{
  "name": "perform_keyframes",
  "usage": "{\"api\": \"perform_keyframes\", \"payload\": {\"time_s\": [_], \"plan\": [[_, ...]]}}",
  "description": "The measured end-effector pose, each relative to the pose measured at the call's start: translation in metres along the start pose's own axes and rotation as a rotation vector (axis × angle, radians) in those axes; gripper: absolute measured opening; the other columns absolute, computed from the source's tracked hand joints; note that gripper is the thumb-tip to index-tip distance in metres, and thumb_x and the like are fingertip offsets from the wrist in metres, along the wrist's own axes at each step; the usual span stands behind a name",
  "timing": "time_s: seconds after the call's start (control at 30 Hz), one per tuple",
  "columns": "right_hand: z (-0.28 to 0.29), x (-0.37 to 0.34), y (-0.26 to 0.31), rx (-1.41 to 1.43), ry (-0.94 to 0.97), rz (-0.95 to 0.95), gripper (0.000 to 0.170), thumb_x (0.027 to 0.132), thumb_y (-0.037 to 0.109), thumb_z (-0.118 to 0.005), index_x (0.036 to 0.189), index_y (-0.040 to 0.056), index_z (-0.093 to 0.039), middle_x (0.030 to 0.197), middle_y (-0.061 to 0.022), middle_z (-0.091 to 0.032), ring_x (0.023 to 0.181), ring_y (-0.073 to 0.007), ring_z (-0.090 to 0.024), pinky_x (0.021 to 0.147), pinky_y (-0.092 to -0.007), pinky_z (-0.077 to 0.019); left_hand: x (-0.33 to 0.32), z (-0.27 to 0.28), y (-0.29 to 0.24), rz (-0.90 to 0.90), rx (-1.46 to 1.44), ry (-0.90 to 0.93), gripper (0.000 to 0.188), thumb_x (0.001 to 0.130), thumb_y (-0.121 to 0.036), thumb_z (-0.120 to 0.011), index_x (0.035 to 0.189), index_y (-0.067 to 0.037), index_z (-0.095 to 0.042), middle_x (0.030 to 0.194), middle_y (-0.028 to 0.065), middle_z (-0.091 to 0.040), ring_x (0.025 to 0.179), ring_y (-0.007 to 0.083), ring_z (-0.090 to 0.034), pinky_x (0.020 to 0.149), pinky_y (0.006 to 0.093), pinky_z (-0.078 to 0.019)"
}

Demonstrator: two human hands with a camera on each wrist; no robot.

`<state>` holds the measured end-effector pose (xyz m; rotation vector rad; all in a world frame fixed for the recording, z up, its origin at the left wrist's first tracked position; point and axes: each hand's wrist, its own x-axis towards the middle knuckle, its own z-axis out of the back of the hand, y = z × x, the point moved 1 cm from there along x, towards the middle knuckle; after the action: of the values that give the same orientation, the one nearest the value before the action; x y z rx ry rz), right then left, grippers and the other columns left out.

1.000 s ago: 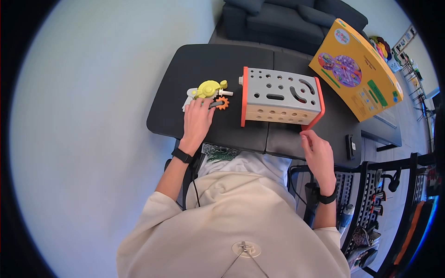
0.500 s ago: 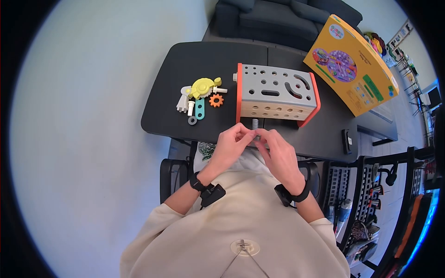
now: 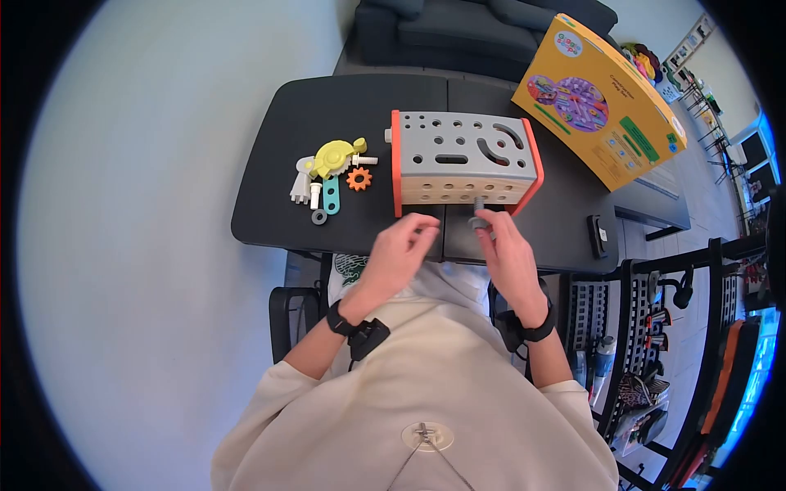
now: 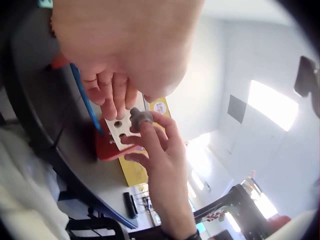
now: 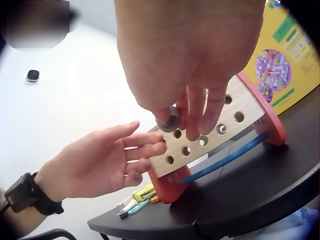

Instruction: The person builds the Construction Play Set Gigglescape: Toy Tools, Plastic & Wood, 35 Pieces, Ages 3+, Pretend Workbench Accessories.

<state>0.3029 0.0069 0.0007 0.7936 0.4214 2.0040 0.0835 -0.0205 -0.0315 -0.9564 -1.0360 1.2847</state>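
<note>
In the head view, the right hand (image 3: 514,266) covers one part of the grey bolt (image 3: 479,219), and the left hand (image 3: 396,262) is slightly blurred. Smallest print on the yellow box (image 3: 602,102) is unreadable. Top edge cuts the far sofa (image 3: 467,37).

Toolbox (image 3: 467,147) grey-topped — red-ended; gear (image 3: 359,179) orange

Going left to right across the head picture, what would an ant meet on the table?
White plastic claw-shaped piece → teal strip with holes → orange plastic gear → grey-topped wooden toy box with red ends → small black object.
</note>
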Motion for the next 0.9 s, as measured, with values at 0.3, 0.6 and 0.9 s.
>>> {"api": "perform_keyframes", "payload": {"time_s": [0.3,0.6,0.9], "plan": [[0.003,0.014,-0.023,-0.07,-0.04,-0.063,0.028,0.105,0.005,-0.06,0.132,0.0072,-0.059,0.119,-0.0161,-0.066,0.101,-0.0428,-0.068,0.082,-0.0488,-0.0571,-0.025,0.109,0.07,0.104,0.681,-0.491,0.03,0.101,-0.009,-0.067,0.13,-0.007,-0.062,0.113,0.011,-0.06,0.086,0.0244,-0.066,0.079,0.039,-0.0546],[0.003,0.028,-0.035,-0.172,-0.114,-0.089,0.041,0.098,0.009,-0.072,0.137,0.0074,-0.057,0.119,-0.0142,-0.068,0.105,-0.0367,-0.069,0.086,-0.0456,-0.0571,-0.028,0.117,0.086,0.279,0.777,-0.41,0.047,0.1,-0.026,-0.073,0.14,-0.01,-0.053,0.126,0.0147,-0.056,0.112,0.0373,-0.067,0.09,0.0496,-0.0568],[0.017,0.043,-0.033,-0.46,-0.217,0.059,0.065,0.086,0.013,-0.085,0.145,0.0098,-0.057,0.15,-0.0147,-0.05,0.141,-0.0368,-0.046,0.109,-0.0507,-0.042,-0.019,0.12,0.099,0.184,0.79,-0.441,0.039,0.1,-0.024,-0.074,0.132,-0.008,-0.057,0.122,0.0169,-0.055,0.104,0.044,-0.069,0.084,0.0512,-0.0572]]}}
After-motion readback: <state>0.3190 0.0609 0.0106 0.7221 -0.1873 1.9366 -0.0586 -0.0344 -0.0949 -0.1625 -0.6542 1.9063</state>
